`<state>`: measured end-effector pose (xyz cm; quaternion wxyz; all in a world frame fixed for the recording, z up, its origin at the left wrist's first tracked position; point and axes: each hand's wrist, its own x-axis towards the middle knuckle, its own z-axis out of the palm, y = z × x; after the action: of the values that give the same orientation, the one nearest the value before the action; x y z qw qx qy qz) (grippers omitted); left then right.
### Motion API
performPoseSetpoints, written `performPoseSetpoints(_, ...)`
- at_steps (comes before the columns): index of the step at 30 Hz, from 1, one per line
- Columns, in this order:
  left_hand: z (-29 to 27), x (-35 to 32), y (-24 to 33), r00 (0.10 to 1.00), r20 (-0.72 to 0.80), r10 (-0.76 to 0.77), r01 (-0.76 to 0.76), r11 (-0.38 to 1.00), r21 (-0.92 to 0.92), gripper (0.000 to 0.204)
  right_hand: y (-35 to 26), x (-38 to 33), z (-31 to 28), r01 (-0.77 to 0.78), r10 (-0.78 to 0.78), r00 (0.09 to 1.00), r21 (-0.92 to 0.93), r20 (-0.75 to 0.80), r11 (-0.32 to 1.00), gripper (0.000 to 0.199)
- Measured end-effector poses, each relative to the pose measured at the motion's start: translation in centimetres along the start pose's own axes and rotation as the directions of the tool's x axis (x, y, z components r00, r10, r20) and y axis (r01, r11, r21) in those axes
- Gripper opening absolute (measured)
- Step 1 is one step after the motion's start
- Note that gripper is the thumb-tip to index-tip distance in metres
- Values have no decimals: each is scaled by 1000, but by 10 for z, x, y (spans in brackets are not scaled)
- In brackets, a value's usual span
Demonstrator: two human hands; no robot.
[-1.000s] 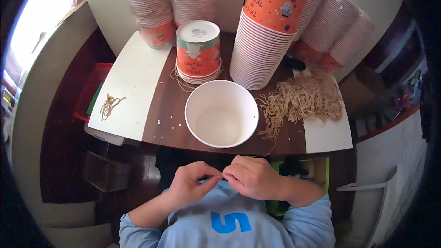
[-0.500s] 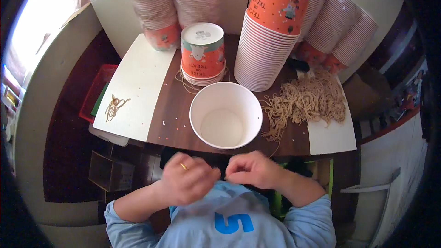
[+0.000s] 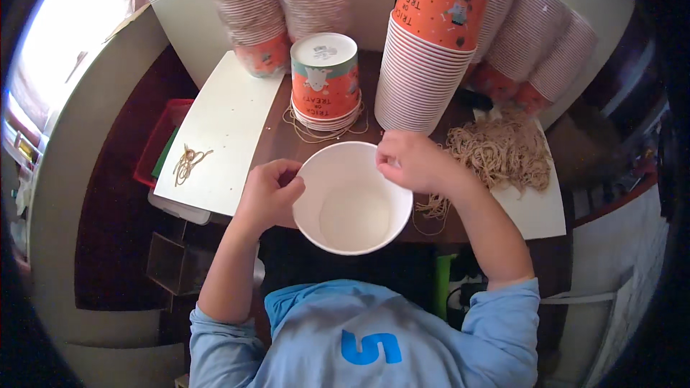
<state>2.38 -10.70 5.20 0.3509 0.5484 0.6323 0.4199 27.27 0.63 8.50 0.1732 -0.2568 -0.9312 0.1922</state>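
A white-lined paper bucket stands mouth up at the front of the table, overlapping its near edge. My left hand is closed at its left rim, the thumb against the edge and the fingers curled on the outside. At the far right rim my right hand is pinched over the edge, covering part of it. Whether either hand also has a cord between its fingertips is too small to tell. Beyond the bucket, a short stack of upside-down orange and green buckets has loose cord around its base.
A tall stack of upside-down buckets rises behind my right hand. To its right lies a tangled heap of tan cord. A few cord pieces rest on the white board at left. Plastic-wrapped bucket stacks line the back.
Both hands have risen from in front of my chest to the bucket's rim, one on each side. The bucket has shifted slightly toward me.
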Motion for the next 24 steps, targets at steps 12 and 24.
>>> performPoseSetpoints(12, 0, 2, -7, 979, 181, -97, 150, 942, -300, 24, -54, -41, 8, -146, 163, 981, 153, -107, 977, 7)
performPoseSetpoints(24, -5, 3, -5, 914, 361, -183, 317, 878, -358, 37, -67, -48, 2, -227, 247, 963, 174, -108, 958, 9)
